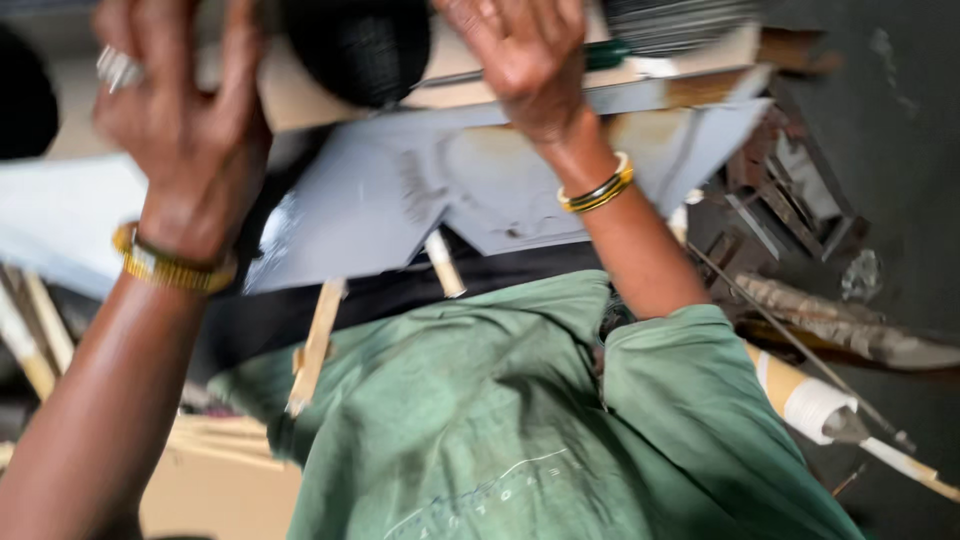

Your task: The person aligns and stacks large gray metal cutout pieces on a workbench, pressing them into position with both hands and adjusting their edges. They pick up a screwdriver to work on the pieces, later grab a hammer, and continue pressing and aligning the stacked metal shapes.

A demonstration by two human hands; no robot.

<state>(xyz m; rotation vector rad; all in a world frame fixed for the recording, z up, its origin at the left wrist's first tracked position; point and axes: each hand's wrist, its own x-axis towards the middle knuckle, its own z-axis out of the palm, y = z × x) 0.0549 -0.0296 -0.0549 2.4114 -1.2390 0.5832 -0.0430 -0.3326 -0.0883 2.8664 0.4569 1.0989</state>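
Note:
The picture is blurred by motion. My left hand (185, 120), with a ring and a gold watch at the wrist, is raised at the upper left. Its fingers are spread, and its thumb is beside a black round mesh object (355, 50). My right hand (525, 60), with yellow and dark bangles on the wrist, rests on a pale wooden board (690, 65) at the top centre. Its fingertips run out of frame. A green-handled tool (608, 52) lies along the board by this hand. A grey metal sheet (400, 200) with angled cut edges sits under the board.
My green shirt (520, 420) fills the lower middle. Wooden sticks (315, 345) poke out below the sheet. A paper-wrapped roll (815, 405), thin rods and metal scrap (790, 190) lie on dark ground at the right. Cardboard (215, 485) and pale slats are at the lower left.

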